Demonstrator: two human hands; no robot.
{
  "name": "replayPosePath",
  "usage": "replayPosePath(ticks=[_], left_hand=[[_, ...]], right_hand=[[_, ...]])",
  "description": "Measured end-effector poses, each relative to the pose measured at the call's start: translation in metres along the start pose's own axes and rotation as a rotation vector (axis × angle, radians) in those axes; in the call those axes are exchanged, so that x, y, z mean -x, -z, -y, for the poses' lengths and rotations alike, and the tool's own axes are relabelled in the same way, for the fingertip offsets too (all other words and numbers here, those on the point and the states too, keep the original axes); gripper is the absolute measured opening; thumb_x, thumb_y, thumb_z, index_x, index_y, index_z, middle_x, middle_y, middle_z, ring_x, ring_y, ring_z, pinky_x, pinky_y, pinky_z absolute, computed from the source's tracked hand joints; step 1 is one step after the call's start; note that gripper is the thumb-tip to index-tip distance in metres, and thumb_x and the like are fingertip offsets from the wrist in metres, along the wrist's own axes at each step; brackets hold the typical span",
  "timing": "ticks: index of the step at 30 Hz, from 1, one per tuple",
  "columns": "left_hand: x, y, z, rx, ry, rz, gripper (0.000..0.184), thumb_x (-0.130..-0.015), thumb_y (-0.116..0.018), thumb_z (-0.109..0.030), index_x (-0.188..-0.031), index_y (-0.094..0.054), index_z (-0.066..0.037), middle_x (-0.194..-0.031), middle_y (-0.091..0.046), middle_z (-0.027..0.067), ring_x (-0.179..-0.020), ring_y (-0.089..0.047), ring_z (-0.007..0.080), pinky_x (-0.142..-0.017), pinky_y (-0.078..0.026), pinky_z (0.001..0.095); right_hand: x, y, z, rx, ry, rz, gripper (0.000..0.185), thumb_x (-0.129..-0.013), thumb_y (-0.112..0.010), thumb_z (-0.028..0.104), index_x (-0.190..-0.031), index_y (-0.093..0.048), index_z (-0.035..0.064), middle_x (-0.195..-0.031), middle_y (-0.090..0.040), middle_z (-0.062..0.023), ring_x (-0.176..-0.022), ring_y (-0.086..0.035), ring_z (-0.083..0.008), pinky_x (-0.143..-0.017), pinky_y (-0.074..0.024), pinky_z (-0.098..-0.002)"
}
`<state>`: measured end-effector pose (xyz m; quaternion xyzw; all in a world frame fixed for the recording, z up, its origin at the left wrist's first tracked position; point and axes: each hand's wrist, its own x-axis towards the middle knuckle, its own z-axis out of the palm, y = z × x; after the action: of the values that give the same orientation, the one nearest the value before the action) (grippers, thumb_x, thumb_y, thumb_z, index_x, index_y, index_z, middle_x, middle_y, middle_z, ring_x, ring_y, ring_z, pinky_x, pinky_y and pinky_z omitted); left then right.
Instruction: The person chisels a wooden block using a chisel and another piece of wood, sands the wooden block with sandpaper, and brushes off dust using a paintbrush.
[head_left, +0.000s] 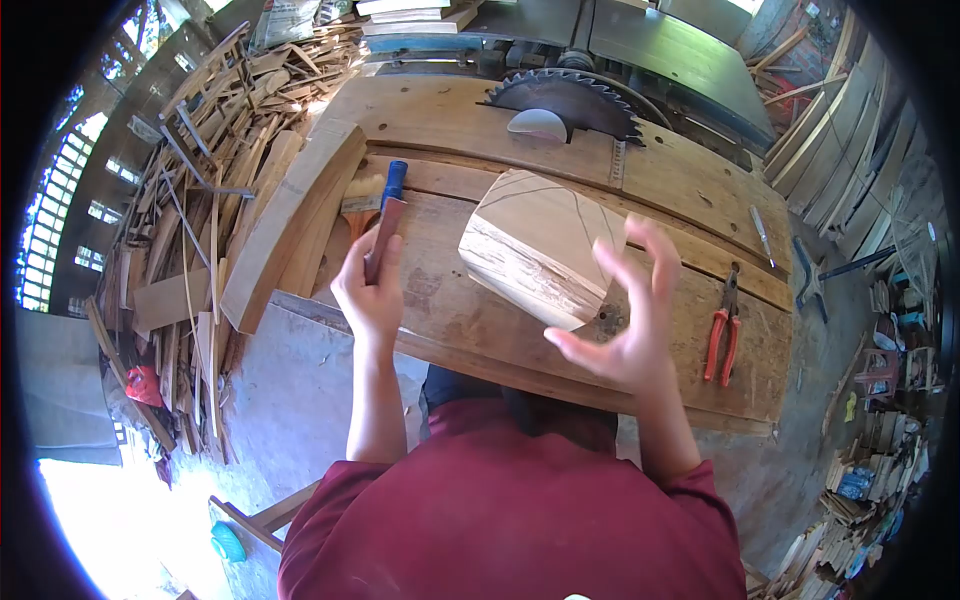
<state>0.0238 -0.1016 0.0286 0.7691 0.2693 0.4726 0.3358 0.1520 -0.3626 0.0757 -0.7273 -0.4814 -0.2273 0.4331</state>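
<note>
My left hand [372,290] is closed around a flat reddish-brown strip [384,240], held upright over the left part of the wooden bench [440,320]. A thick wood block [545,235] with curved pencil lines on its top and a rough, splintered side rests at the middle of the bench. My right hand [635,315] is open at the block's right end, thumb and fingers spread; whether a fingertip touches the block I cannot tell. Behind the strip are a blue-handled tool [395,180] and a paintbrush [360,205].
A circular saw blade [570,100] stands up at the bench's back. Red-handled pliers [722,345] and a thin pointed tool [762,236] lie at the right. A long curved timber [295,225] leans at the left edge, beside piled wood scraps [260,90].
</note>
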Motion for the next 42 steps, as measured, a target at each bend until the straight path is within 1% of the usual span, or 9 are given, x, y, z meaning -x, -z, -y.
replayPosePath(ticks=[2,3,6,18,25,29,35,39,42], left_hand=[[0.009,0.001,-0.010,0.049,-0.052,0.033,0.020,-0.096,-0.070,-0.010,-0.112,-0.073,0.000,-0.078,-0.072,0.0047,-0.065,-0.053,0.0016,-0.056,-0.042,0.0214],[0.012,0.002,-0.027,0.108,0.036,0.099,0.021,-0.095,-0.068,-0.001,-0.115,-0.073,0.001,-0.100,-0.077,0.0132,-0.083,-0.069,0.0083,-0.069,-0.053,0.0240],[0.013,-0.005,-0.027,0.158,-0.177,0.236,0.036,-0.085,-0.064,0.013,-0.117,-0.073,0.001,-0.118,-0.073,0.0194,-0.116,-0.069,0.0294,-0.100,-0.053,0.0366],[-0.053,-0.072,-0.021,0.116,-0.475,0.319,0.046,-0.086,-0.068,0.003,-0.131,-0.067,-0.005,-0.136,-0.062,0.0200,-0.131,-0.057,0.0319,-0.110,-0.047,0.0399],[-0.020,-0.078,-0.046,0.087,-0.764,0.510,0.060,-0.074,-0.060,0.014,-0.131,-0.067,-0.005,-0.135,-0.064,0.0160,-0.132,-0.058,0.0325,-0.112,-0.046,0.0446],[-0.051,-0.085,-0.016,0.112,-0.528,0.388,0.060,-0.073,-0.059,0.014,-0.130,-0.067,-0.003,-0.137,-0.063,0.0177,-0.132,-0.057,0.0330,-0.116,-0.040,0.0466],[-0.020,-0.080,-0.044,0.155,-0.668,0.521,0.060,-0.071,-0.056,0.014,-0.129,-0.066,-0.002,-0.133,-0.065,0.0192,-0.130,-0.058,0.0351,-0.112,-0.044,0.0460],[-0.061,-0.092,-0.014,0.150,-0.501,0.299,0.057,-0.074,-0.050,0.018,-0.124,-0.069,-0.001,-0.127,-0.068,0.0201,-0.130,-0.058,0.0351,-0.112,-0.045,0.0442],[-0.021,-0.085,-0.032,0.147,-0.608,0.446,0.061,-0.070,-0.051,0.019,-0.125,-0.069,-0.002,-0.130,-0.066,0.0192,-0.131,-0.058,0.0353,-0.112,-0.045,0.0440]], right_hand=[[-0.008,-0.007,-0.018,-0.067,-0.055,0.091,0.073,-0.060,-0.092,0.028,-0.126,-0.064,0.0139,-0.134,-0.045,-0.0190,-0.125,-0.046,-0.0371,-0.098,-0.0446,-0.0499],[-0.010,-0.010,-0.027,-0.103,-0.063,0.126,0.078,-0.059,-0.092,0.028,-0.130,-0.061,0.0142,-0.137,-0.042,-0.0210,-0.128,-0.044,-0.0385,-0.100,-0.0434,-0.0506],[-0.005,-0.026,-0.042,-0.195,-0.053,0.162,0.087,-0.055,-0.093,0.028,-0.133,-0.057,0.0145,-0.137,-0.040,-0.0234,-0.131,-0.040,-0.0395,-0.104,-0.0402,-0.0487],[-0.032,-0.092,-0.067,-0.119,-0.009,-0.080,0.081,-0.062,-0.089,0.023,-0.132,-0.051,0.0054,-0.134,-0.045,-0.0210,-0.137,-0.030,-0.0412,-0.110,-0.0320,-0.0520],[-0.042,-0.107,-0.085,-0.190,0.067,-0.143,0.077,-0.062,-0.089,0.024,-0.127,-0.051,0.0065,-0.130,-0.047,-0.0197,-0.136,-0.031,-0.0418,-0.111,-0.0300,-0.0531],[-0.042,-0.106,-0.083,-0.199,0.014,-0.152,0.076,-0.060,-0.088,0.025,-0.124,-0.053,0.0061,-0.129,-0.049,-0.0178,-0.136,-0.032,-0.0411,-0.111,-0.0307,-0.0534],[-0.040,-0.113,-0.089,-0.138,0.019,-0.152,0.077,-0.057,-0.089,0.024,-0.123,-0.054,0.0084,-0.136,-0.038,-0.0287,-0.136,-0.034,-0.0449,-0.106,-0.0369,-0.0543],[-0.041,-0.108,-0.082,-0.195,-0.009,-0.150,0.074,-0.059,-0.087,0.024,-0.122,-0.054,0.0050,-0.134,-0.041,-0.0235,-0.137,-0.032,-0.0427,-0.110,-0.0320,-0.0539],[-0.043,-0.105,-0.080,-0.206,-0.024,-0.131,0.073,-0.060,-0.087,0.024,-0.122,-0.054,0.0053,-0.133,-0.043,-0.0222,-0.136,-0.032,-0.0425,-0.110,-0.0324,-0.0535]])
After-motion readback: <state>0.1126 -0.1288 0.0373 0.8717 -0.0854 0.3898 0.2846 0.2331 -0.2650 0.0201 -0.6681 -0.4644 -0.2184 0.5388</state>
